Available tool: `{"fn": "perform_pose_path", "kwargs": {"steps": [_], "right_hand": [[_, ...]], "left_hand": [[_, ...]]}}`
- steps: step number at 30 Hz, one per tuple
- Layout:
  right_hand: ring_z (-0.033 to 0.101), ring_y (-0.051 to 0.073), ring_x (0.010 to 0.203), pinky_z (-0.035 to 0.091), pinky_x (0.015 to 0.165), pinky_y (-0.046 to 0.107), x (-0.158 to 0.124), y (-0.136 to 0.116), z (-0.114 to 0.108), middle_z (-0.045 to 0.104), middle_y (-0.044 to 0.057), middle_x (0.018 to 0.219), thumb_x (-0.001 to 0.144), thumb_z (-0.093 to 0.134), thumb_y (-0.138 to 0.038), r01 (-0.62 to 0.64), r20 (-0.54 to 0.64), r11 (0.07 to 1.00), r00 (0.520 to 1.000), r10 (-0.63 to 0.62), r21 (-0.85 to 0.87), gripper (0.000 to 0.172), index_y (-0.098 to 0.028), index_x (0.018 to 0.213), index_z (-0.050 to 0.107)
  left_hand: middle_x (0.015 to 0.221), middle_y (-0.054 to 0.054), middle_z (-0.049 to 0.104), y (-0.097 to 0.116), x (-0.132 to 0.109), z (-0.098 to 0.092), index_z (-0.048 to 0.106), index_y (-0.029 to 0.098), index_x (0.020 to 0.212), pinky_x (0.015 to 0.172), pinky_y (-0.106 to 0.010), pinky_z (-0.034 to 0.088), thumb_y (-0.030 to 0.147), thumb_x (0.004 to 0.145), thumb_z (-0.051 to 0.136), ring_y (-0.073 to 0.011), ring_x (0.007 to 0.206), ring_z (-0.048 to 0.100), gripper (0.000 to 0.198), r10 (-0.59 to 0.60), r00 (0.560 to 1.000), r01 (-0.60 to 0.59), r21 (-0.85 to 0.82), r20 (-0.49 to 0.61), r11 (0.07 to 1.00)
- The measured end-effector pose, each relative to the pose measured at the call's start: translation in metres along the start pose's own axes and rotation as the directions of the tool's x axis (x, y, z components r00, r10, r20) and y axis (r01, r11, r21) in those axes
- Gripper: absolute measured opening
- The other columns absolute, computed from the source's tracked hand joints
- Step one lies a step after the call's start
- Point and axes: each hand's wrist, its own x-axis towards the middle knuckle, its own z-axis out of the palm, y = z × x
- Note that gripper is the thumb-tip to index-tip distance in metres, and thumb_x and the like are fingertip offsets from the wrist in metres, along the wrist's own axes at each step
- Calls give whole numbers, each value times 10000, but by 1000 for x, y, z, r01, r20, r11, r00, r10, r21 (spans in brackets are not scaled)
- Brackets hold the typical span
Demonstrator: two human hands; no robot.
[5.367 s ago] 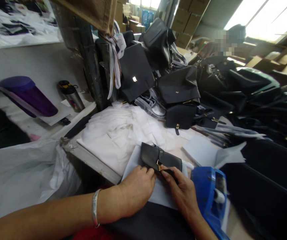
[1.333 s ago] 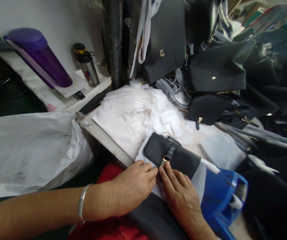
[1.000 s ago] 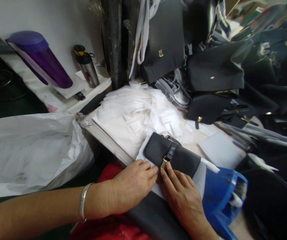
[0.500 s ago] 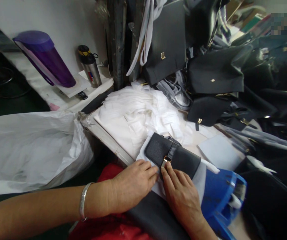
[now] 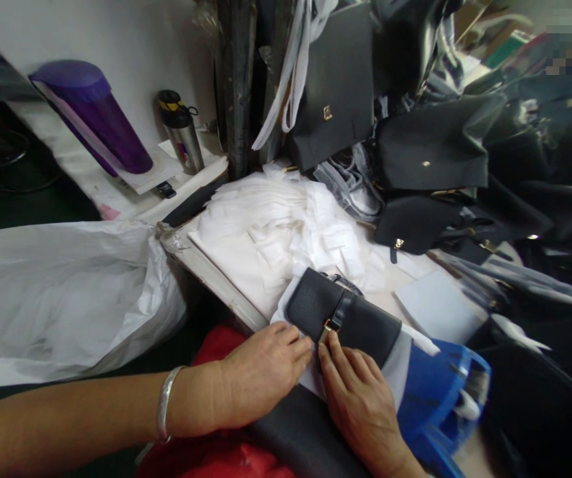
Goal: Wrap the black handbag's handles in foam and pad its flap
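Note:
A small black handbag (image 5: 371,325) with a flap, a strap down its middle and a gold-coloured clasp (image 5: 326,330) lies at the table's front edge on white wrapping. My right hand (image 5: 360,392) has its fingertips at the clasp and the bag's near edge, fingers close together and thumb hidden. Just left of it, my left hand (image 5: 266,372), with a silver bangle on the wrist, curls its fingers onto the near edge of the bag and wrapping; its fingertips are partly hidden. More black material (image 5: 305,431) hangs below the hands over red cloth.
Behind the bag spreads a heap of thin white sheets (image 5: 286,212). Black bags (image 5: 430,146) crowd the right and back. A blue plastic holder (image 5: 440,378) stands at right. Left are a large white sack (image 5: 66,299), a purple bottle (image 5: 96,119) and a steel flask (image 5: 186,143).
The view has shifted very slightly. The bag sits a touch lower and flatter, and my right hand has moved slightly down with the clasp. My left hand stays nearly still.

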Motion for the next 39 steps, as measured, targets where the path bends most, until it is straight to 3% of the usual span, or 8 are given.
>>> {"fn": "perform_pose_path", "kwargs": {"steps": [8,17,21,23,26,30,33,39], "right_hand": [[575,267,1010,483,885,423,1,3,-3,558,199,1369,911,396,-79,38,51,999,998,-37,-2,379,-63,1203,637],[575,259,1047,479,912,413,2,2,0,534,185,1400,906,477,-109,-34,72,999,997,35,-18,366,-82,1250,600],[576,249,1052,477,928,412,-1,3,0,525,159,1418,920,501,-141,-62,48,998,997,63,-28,420,-91,1336,533],[577,253,1050,477,928,419,-2,3,-1,521,150,1425,924,509,-151,-59,35,997,998,60,-43,446,-98,1366,506],[584,249,1028,479,922,417,-2,3,-1,530,125,1422,917,529,-144,-66,17,997,998,67,-51,427,-116,1343,534],[581,256,1058,477,925,422,-3,3,-2,451,126,1487,910,556,-161,-92,6,994,996,93,-61,476,-132,1381,500],[572,271,1094,474,932,431,-2,2,-3,391,143,1522,909,556,-167,-111,-5,992,994,111,-54,501,-115,1401,474],[599,241,1008,493,897,404,1,6,-7,574,81,1383,907,541,-129,-77,10,997,997,77,3,393,-144,1299,570]], "left_hand": [[1199,-116,597,-1,-4,-3,552,156,1247,984,-382,389,277,955,535,-245,1137,516,316,-62,998,61,-34,-17,998],[1251,-117,557,-8,-8,-9,565,135,1236,1042,-390,410,213,963,477,-252,1176,492,297,-41,997,32,-142,-60,989],[1327,-126,496,-14,-18,-12,518,135,1306,1128,-408,345,138,941,464,-248,1265,421,368,-138,982,102,-252,-131,962],[1371,-127,458,-16,-23,-9,465,141,1360,1154,-417,321,131,929,486,-242,1308,384,432,-253,953,186,-334,-168,924],[1409,-125,429,-21,-26,-2,394,153,1411,1162,-415,324,140,904,534,-223,1333,378,526,-457,869,307,-517,-191,799],[1357,-100,520,-29,-23,2,467,185,1360,1106,-405,394,155,864,588,-221,1258,489,512,-625,779,384,-749,-53,541],[1296,-102,580,-35,-18,2,515,178,1327,1012,-386,464,213,864,606,-230,1151,569,474,-649,759,414,-806,48,424],[1203,-85,603,-41,-12,6,536,176,1311,931,-341,487,192,801,667,-227,1080,582,526,-638,769,406,-801,39,440]]}}
